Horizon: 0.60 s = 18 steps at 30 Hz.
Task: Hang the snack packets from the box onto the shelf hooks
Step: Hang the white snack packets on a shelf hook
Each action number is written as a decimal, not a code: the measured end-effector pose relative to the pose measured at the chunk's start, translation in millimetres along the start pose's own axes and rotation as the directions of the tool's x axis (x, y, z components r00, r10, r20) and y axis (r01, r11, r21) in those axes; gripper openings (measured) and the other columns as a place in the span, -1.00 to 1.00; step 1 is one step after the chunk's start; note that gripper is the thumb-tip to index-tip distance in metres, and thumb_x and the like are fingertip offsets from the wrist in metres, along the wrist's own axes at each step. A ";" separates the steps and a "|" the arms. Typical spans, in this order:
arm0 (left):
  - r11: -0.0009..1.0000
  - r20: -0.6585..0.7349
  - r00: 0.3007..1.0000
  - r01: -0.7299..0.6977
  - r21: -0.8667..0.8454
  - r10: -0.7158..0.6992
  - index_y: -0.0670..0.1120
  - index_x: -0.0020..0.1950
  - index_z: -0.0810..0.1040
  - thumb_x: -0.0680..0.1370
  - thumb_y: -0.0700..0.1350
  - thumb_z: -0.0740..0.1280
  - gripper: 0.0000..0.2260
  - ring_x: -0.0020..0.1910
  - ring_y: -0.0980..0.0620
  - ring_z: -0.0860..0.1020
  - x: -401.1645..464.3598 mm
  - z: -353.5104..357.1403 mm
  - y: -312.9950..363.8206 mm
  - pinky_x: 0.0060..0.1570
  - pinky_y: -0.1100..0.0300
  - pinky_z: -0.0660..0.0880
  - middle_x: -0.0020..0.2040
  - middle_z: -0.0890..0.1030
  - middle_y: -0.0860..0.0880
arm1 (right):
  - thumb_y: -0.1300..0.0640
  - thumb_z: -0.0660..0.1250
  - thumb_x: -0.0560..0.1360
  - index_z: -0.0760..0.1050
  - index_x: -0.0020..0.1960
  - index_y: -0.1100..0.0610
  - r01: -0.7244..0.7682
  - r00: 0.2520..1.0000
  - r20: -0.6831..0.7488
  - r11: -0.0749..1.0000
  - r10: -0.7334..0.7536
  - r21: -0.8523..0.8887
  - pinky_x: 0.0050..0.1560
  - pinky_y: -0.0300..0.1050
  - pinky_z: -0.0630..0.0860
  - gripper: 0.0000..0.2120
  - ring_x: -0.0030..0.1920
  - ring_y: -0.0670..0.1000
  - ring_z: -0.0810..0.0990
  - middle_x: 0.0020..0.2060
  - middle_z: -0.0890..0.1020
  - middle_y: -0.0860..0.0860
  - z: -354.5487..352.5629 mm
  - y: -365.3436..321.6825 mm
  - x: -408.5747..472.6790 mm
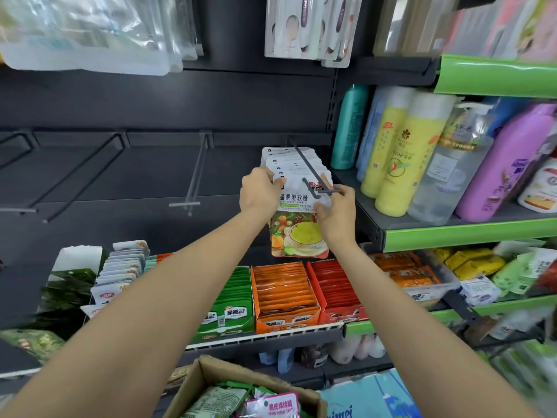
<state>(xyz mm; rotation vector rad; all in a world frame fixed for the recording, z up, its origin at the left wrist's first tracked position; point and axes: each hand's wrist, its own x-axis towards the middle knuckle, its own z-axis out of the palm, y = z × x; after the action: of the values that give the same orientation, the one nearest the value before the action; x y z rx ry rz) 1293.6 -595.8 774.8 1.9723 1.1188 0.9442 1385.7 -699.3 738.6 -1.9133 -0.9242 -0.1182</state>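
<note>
A white snack packet [297, 227] with fruit and a green drink printed on it hangs at the front of a dark shelf hook [304, 164]. Several like packets sit behind it on the same hook. My left hand [259, 194] grips the packet's upper left edge. My right hand [336, 211] pinches its upper right edge, beside the hook's tip and label bar. The cardboard box [211, 375] stands at the bottom, holding green and pink snack packets [271, 402].
Bare hooks [193, 176] stick out from the dark back panel to the left. Shampoo and lotion bottles [401, 152] fill the green-edged shelf on the right. Trays of green, orange and red sachets [286, 291] line the shelf below my arms.
</note>
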 end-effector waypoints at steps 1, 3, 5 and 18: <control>1.000 -0.001 1.000 0.002 0.006 -0.002 -0.17 0.08 0.52 0.55 -0.04 0.34 -0.77 0.01 -0.15 0.57 0.8 0.7 0.2 -0.03 0.03 0.52 0.02 0.60 -0.15 | 0.32 0.29 0.51 0.35 0.37 0.28 -0.018 1.000 0.011 0.999 0.017 0.031 0.25 -0.34 0.20 -0.56 0.28 0.09 0.40 0.29 0.32 0.16 0.1 -2.6 1.4; 1.000 0.007 1.000 0.000 0.014 -0.001 -0.18 0.12 0.50 0.55 -0.05 0.33 -0.76 0.03 -0.15 0.56 -2.2 0.3 1.1 -0.02 0.03 0.51 0.04 0.59 -0.16 | 0.34 0.30 0.50 0.29 0.43 0.18 -0.007 1.000 0.024 0.997 0.006 0.078 0.33 -0.26 0.21 -0.48 0.31 0.05 0.36 0.33 0.28 0.14 -2.0 -6.2 0.4; 1.000 0.020 1.000 -0.017 0.014 0.017 -0.19 0.16 0.47 0.55 -0.08 0.33 -0.75 0.05 -0.14 0.55 -9.9 -1.6 -1.8 0.01 0.03 0.51 0.06 0.59 -0.16 | 0.34 0.30 0.50 0.29 0.44 0.10 0.046 0.999 0.014 0.998 -0.047 0.042 0.34 -0.27 0.18 -0.45 0.37 0.04 0.30 0.37 0.25 0.12 -4.5 -7.4 -4.3; 0.972 0.342 0.931 -0.188 0.139 0.131 -0.02 0.00 0.53 0.53 -0.14 0.28 -0.91 -0.14 0.02 0.60 -141.9 -72.1 -72.6 -0.07 0.12 0.52 -0.21 0.62 0.03 | 0.28 0.25 0.51 0.54 0.19 0.15 -0.086 0.955 0.284 0.996 0.089 -0.022 0.02 -0.32 0.39 -0.72 0.07 0.01 0.59 0.04 0.64 0.06 -21.6 -34.4 -154.7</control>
<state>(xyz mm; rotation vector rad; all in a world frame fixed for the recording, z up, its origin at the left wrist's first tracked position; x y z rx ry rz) 1151.5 -678.6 715.5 2.2862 0.8800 0.5788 1260.5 -793.4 706.1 -2.0102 -1.0261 0.2122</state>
